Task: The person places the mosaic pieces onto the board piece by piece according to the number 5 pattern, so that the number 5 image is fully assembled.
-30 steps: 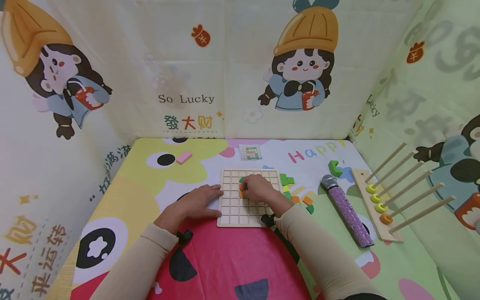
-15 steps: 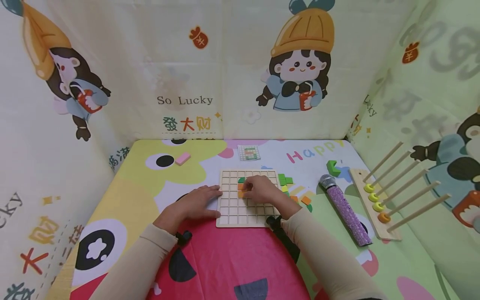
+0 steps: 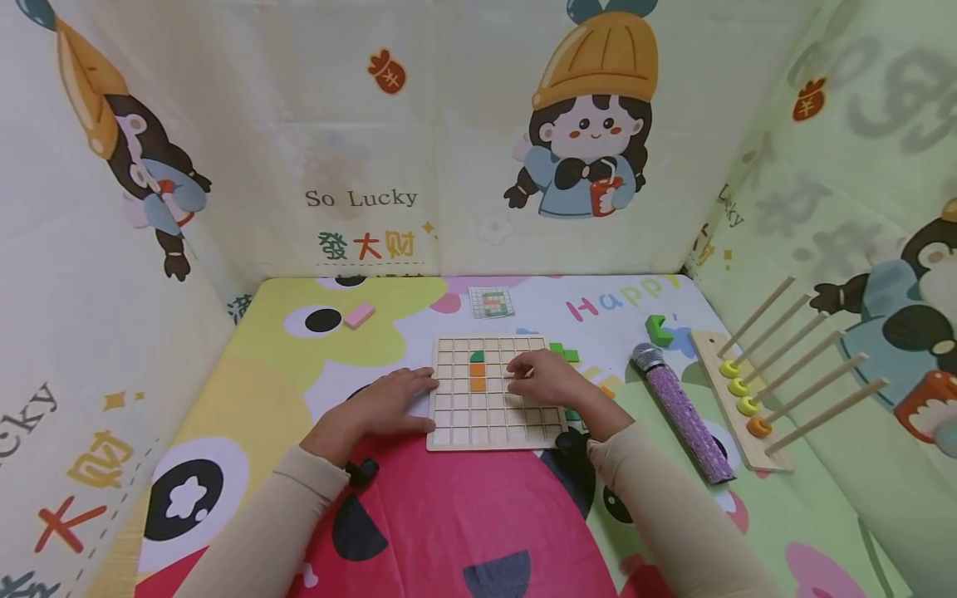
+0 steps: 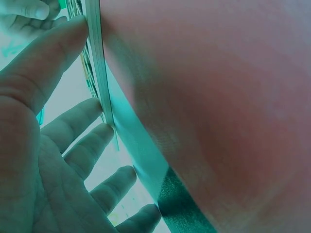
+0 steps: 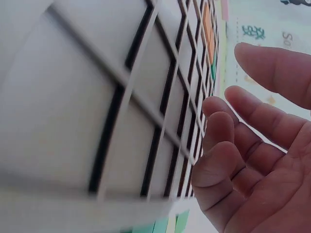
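Observation:
A wooden grid board (image 3: 458, 422) lies on the patterned cloth. One of its columns holds a green rounded piece (image 3: 477, 356) with two orange square tiles (image 3: 477, 377) directly below it. My left hand (image 3: 383, 405) rests at the board's left side; in the left wrist view its thumb and fingertips (image 4: 104, 133) touch or nearly touch the edge. Over the right part of the grid hovers my right hand (image 3: 557, 384), fingers loosely bent. Nothing shows between its thumb and fingers (image 5: 260, 114) in the right wrist view. Several green tiles (image 3: 564, 353) lie beside the board, partly hidden by this hand.
Behind the board lies a small pattern card (image 3: 491, 303), with a pink block (image 3: 360, 316) to its left. At the right are a purple glittery microphone (image 3: 684, 419), a green notched block (image 3: 659, 330) and a pegged wooden stand (image 3: 736, 399) with yellow and orange rings.
My right hand has drawn back to the right from the orange tiles, leaving them and the green piece in full view. The left hand stays at the board's edge.

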A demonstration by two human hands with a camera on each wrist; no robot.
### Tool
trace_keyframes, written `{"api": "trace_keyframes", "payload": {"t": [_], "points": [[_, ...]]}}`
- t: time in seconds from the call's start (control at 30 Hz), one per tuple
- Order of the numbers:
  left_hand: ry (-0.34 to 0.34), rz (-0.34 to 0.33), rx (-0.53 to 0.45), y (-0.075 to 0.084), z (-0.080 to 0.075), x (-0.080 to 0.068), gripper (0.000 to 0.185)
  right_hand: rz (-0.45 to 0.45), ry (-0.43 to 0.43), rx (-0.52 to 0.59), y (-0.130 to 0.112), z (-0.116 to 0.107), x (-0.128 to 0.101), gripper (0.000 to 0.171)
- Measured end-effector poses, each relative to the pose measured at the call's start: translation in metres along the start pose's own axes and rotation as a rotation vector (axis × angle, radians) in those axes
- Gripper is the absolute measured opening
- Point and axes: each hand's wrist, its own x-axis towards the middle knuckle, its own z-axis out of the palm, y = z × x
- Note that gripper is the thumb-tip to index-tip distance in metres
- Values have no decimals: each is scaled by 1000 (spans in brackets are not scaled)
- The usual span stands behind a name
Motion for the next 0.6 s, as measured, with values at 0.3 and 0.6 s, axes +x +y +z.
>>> {"api": "trace_keyframes", "payload": {"t": [0.3,0.6], "points": [[-4,6,15,-2,2,1,80,29,49,2,26,-22,-22,33],[-7,10,4,-2,0,0,81,67,79,10,51,-37,-38,31]]}}
